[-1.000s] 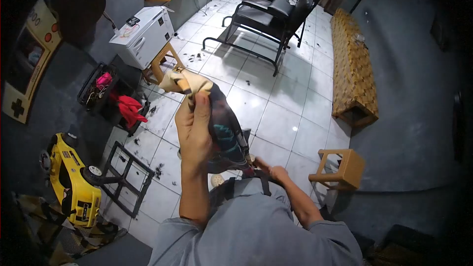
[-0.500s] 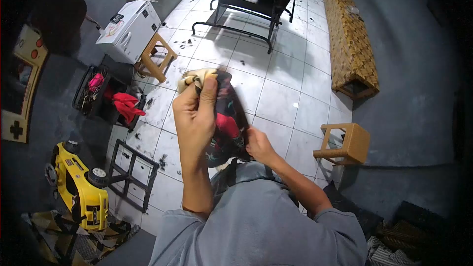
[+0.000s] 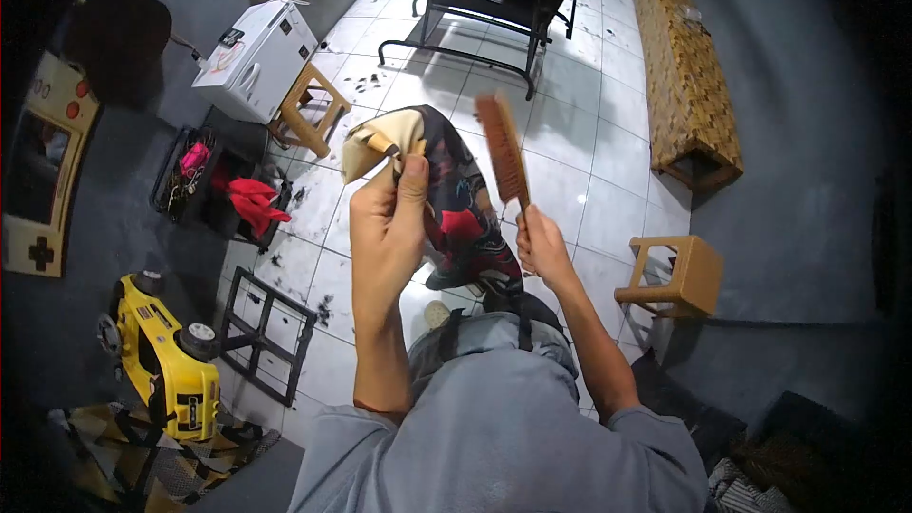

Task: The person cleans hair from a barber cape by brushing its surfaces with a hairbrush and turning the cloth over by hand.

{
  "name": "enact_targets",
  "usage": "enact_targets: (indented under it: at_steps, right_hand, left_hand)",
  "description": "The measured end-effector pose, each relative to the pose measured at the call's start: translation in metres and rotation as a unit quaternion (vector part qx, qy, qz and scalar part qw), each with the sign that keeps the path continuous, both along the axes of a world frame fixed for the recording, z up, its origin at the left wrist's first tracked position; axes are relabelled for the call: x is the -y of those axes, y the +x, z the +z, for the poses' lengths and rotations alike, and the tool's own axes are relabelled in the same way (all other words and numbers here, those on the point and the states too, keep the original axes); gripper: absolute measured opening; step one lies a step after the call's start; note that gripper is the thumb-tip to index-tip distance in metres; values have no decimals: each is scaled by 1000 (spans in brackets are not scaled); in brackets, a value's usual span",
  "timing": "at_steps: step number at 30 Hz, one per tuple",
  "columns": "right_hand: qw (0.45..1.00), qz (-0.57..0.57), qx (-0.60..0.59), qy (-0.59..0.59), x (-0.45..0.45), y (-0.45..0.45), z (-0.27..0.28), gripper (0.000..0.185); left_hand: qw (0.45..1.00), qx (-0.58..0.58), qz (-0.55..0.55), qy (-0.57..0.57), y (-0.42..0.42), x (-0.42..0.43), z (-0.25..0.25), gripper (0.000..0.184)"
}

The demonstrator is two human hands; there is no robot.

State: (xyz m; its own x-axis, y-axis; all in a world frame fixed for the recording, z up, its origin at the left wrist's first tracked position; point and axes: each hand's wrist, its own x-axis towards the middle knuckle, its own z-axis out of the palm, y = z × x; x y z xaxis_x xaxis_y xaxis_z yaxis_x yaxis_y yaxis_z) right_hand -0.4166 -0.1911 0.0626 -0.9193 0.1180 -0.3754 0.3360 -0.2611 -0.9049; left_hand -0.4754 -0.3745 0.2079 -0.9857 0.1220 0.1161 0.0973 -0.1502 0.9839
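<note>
My left hand [image 3: 388,228] is closed, pinching a bunched edge of a dark printed cloth [image 3: 458,185] with red patches and a cream part at the top. The cloth hangs down in front of my body. In my right hand [image 3: 546,249] is the handle of a long brush [image 3: 501,147] with brownish bristles. Its head points up and away from me, a little to the right of the cloth and apart from it.
Dark clumps [image 3: 366,84] lie scattered over the white tiled floor. Ahead stands a black reclining chair [image 3: 494,0]. On the left are a white box-like appliance [image 3: 256,62], a wooden stool [image 3: 312,109], a black frame [image 3: 266,337] and a yellow toy car [image 3: 166,356]. A wicker stool [image 3: 689,275] stands right.
The brush has come up and away from the cloth, moving to the right and forward with my right hand. More of the cream part shows beside my left hand.
</note>
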Motion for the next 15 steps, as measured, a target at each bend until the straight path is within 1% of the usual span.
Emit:
enact_targets:
  at_steps: [1, 2, 4, 6, 7, 8, 9, 10, 11, 12, 13, 14, 15]
  right_hand:
    - [996, 0, -64, -69, 8, 1, 25, 41]
    - [989, 15, -110, -95, 16, 5, 42, 45]
    - [964, 66, -168, -195, 32, 13, 43, 42]
    - [979, 92, -132, -128, 47, 16, 22, 46]
    - [963, 153, -111, -192, 43, 17, -10, 44]
    - [978, 163, -126, -33, 39, 20, -42, 45]
    - [968, 170, -138, 126, 33, 21, -74, 45]
    - [932, 172, -148, 281, 26, 23, -103, 46]
    - [884, 249, -94, 386, 13, 34, -130, 44]
    - [816, 319, -37, 482, -4, 47, -150, 44]
    - [784, 366, 54, 498, -16, 54, -156, 47]
    - [745, 409, 144, 507, -25, 61, -163, 50]
    - [751, 371, 155, 524, -37, 70, -185, 52]
  left_hand:
    - [1000, -3, -8, -20, -1, -3, -2, 29]
    - [999, -6, -19, -39, -2, -6, -4, 28]
    - [1000, -5, -2, -13, -3, -20, -9, 28]
    - [999, -15, 19, 29, -7, -28, -9, 28]
    - [997, -24, 32, 59, -10, -29, -8, 28]
    - [994, -34, 47, 88, -12, -28, -6, 28]
    - [991, -33, 53, 117, -15, -25, -2, 28]
    - [986, -21, 65, 149, -16, -22, 4, 28]
    - [982, -45, 66, 170, -20, -19, 5, 28]
    - [977, -68, 67, 190, -24, -17, 6, 27]
    - [978, -34, 37, 203, -20, -12, 10, 27]
    - [977, -41, -1, 211, -20, -5, 9, 24]
    - [974, -45, -39, 218, -20, 1, 7, 23]
